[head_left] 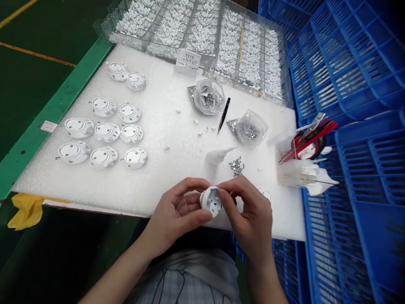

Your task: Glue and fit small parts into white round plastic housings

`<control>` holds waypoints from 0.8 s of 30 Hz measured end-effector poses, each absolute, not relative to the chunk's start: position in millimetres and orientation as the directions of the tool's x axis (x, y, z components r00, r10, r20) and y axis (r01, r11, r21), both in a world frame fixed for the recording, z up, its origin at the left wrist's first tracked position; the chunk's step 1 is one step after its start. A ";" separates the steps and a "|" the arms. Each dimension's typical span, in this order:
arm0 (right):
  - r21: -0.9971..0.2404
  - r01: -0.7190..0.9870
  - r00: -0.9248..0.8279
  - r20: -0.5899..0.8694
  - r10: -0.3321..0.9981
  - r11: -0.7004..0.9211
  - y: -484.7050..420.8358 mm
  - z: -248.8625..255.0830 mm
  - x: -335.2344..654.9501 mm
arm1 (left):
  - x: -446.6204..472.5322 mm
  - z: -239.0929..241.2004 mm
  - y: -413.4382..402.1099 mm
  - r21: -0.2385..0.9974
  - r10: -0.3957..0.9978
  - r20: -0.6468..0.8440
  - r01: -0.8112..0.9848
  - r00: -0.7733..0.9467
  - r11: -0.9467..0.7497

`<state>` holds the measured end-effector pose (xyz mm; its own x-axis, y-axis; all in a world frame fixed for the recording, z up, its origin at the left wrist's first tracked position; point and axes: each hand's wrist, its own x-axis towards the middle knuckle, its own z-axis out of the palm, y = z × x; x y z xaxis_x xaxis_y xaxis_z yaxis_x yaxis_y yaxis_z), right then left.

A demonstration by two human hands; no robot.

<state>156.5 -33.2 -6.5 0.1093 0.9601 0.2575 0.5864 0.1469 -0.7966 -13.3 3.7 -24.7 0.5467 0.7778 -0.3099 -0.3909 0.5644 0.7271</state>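
Note:
Near the front edge of the foam-covered table, my left hand grips a small white round shell, its thumb under the near rim. The shell is tilted so that its hollow inside faces me, with small holes and posts in it. From the other side, my right hand is closed, thumb and forefinger pinching at the shell's right rim. Whether a tiny part sits between these fingers is hidden. Just beyond the hands are a white squeeze bottle with a thin nozzle and a pile of small shiny metal parts.
Several finished-looking white oval pieces lie in rows at left. Two plastic bags of metal parts flank black tweezers. Clear trays of small white parts fill the back. A tool holder and blue crates stand right.

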 end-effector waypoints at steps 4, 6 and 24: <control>-0.795 0.567 0.103 0.326 0.940 0.214 -41.0 -10.7 162.1 | -23.3 -18.4 9.2 0.854 0.758 -0.234 -0.243 0.609 0.460; -0.780 0.560 0.078 0.386 0.919 0.280 -45.5 -14.4 165.4 | -25.1 -12.2 10.3 0.926 0.776 -0.189 -0.155 0.601 0.345; -0.747 0.550 0.041 0.472 0.881 0.374 -47.5 -37.5 177.3 | -14.8 -22.5 6.1 0.993 0.951 0.090 0.048 0.296 -0.109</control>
<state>177.3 -47.5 -37.5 0.0409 0.8808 0.4718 0.5499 0.3744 -0.7466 -14.8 6.1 -22.5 0.2963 0.9508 0.0902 0.0479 -0.1091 0.9929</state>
